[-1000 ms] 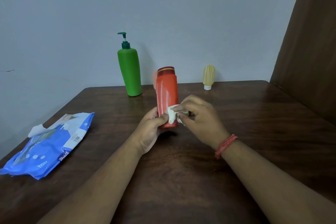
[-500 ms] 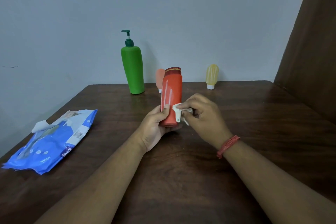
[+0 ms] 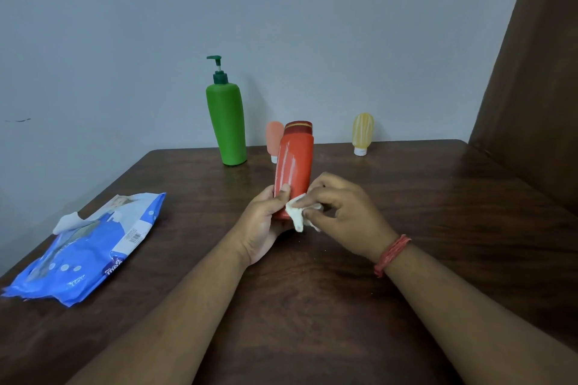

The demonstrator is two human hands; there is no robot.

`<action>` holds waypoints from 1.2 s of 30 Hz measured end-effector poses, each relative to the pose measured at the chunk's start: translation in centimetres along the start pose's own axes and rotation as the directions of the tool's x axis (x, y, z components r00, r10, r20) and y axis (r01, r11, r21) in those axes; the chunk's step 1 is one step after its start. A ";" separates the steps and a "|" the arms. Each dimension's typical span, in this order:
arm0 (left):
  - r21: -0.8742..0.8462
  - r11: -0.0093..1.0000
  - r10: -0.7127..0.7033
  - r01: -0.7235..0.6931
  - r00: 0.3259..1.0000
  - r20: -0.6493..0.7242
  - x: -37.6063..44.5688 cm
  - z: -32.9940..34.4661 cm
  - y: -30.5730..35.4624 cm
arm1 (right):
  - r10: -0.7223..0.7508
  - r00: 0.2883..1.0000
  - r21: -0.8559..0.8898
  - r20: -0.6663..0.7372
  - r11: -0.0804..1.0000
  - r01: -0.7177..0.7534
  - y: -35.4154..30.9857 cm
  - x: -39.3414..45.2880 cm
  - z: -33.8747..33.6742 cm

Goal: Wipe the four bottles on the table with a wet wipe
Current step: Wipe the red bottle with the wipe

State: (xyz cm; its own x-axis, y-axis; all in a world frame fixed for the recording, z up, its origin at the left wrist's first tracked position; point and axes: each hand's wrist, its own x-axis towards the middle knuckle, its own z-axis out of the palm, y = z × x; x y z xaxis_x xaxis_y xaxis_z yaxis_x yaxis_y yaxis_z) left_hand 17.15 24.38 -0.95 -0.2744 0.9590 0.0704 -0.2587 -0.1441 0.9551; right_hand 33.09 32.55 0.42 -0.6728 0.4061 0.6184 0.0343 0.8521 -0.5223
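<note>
My left hand (image 3: 264,222) grips the lower part of a red bottle (image 3: 294,162), held nearly upright over the middle of the table. My right hand (image 3: 344,212) pinches a crumpled white wet wipe (image 3: 298,212) against the bottle's lower right side. A tall green pump bottle (image 3: 226,125) stands at the back of the table. A small pink bottle (image 3: 272,137) stands partly hidden behind the red one. A small yellow bottle (image 3: 362,133) stands cap-down at the back right.
A blue pack of wet wipes (image 3: 84,247) lies at the table's left edge, a white wipe sticking out of its opening. The dark wooden table (image 3: 312,306) meets a grey wall behind. A brown panel (image 3: 538,87) rises at the right.
The red bottle has tilted a little to the right in my left hand. The wipe has slid down to the bottle's lower end, with more of it hanging loose.
</note>
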 end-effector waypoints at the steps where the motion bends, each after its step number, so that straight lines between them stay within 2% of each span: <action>1: 0.004 1.000 -0.002 0.002 1.000 0.001 0.0 0.0 0.0 | 0.027 0.998 -0.019 -0.064 0.999 -0.029 0.1 0.2 0.0; 3: 0.059 0.998 -0.003 0.002 1.000 0.015 0.0 0.1 -0.2 | 0.086 0.977 -0.035 -0.193 0.995 -0.094 0.4 0.4 0.0; 6: 0.246 0.969 0.011 -0.022 0.999 0.047 -0.2 0.4 -0.5 | 0.125 0.939 -0.027 -0.320 0.990 -0.141 0.8 0.6 -0.5; 10: 0.498 0.864 0.019 -0.076 0.993 0.120 -0.4 0.8 -0.8 | 0.186 0.829 0.007 -0.528 0.977 -0.215 1.0 1.3 -2.2; 12: 0.565 0.820 0.004 -0.092 0.988 0.155 -0.5 0.9 -0.8 | 0.195 0.792 0.006 -0.579 0.972 -0.235 1.1 1.5 -2.7; 14: 0.596 0.797 0.002 -0.101 0.986 0.166 -0.6 1.0 -0.6 | 0.165 0.820 0.000 -0.548 0.980 -0.197 1.2 1.1 -2.5; 17: 0.581 0.809 0.018 -0.088 0.992 0.126 -0.6 0.8 -0.3 | 0.039 0.941 -0.138 -0.337 0.986 -0.090 0.9 0.5 -1.9; 18: 0.581 0.809 0.020 -0.084 0.993 0.116 -0.6 0.8 -0.2 | 0.003 0.955 -0.187 -0.298 0.980 -0.062 0.8 0.5 -1.9; 20: 0.615 0.783 0.017 -0.092 0.992 0.127 -0.5 0.7 -0.3 | -0.011 0.928 -0.191 -0.371 0.979 -0.065 1.0 0.9 -2.2; 23: 0.742 0.660 -0.014 -0.117 0.986 0.168 -0.4 0.8 -0.5 | 0.108 0.839 -0.100 -0.533 0.977 -0.189 1.1 1.0 -3.2; 25: 0.777 0.619 -0.019 -0.118 0.986 0.165 -0.4 0.9 -0.5 | 0.119 0.860 -0.138 -0.496 0.967 -0.213 1.1 0.7 -3.1; 27: 0.771 0.627 -0.012 -0.112 0.988 0.153 -0.4 0.8 -0.4 | 0.060 0.935 -0.254 -0.350 0.955 -0.156 0.8 0.4 -2.6; 29: 0.774 0.624 -0.012 -0.109 0.989 0.148 -0.5 0.8 -0.2 | -0.013 0.962 -0.351 -0.271 0.932 -0.086 0.7 0.4 -2.3; 31: 0.805 0.579 -0.001 -0.127 0.988 0.156 -0.5 0.9 -0.2 | -0.003 0.928 -0.339 -0.373 0.931 -0.133 0.8 0.8 -2.6; 33: 0.837 0.527 0.014 -0.148 0.986 0.166 -0.6 1.2 -0.2 | 0.088 0.870 -0.255 -0.484 0.938 -0.236 0.9 1.0 -3.2; 34: 0.844 0.513 0.021 -0.156 0.985 0.169 -0.6 1.3 -0.2 | 0.102 0.871 -0.256 -0.481 0.934 -0.251 0.9 0.9 -3.2; 36: 0.843 0.512 0.035 -0.162 0.985 0.167 -0.6 1.5 -0.2 | 0.023 0.927 -0.361 -0.375 0.917 -0.169 0.7 0.8 -2.9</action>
State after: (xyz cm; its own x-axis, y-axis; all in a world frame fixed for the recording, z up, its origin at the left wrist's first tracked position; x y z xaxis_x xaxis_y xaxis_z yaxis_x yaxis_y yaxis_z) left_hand 18.72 24.21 -0.80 -0.1244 0.9806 0.1513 0.6931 -0.0233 0.7205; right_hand 34.69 34.40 2.23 -0.3459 0.5201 0.7809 0.4117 0.8320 -0.3718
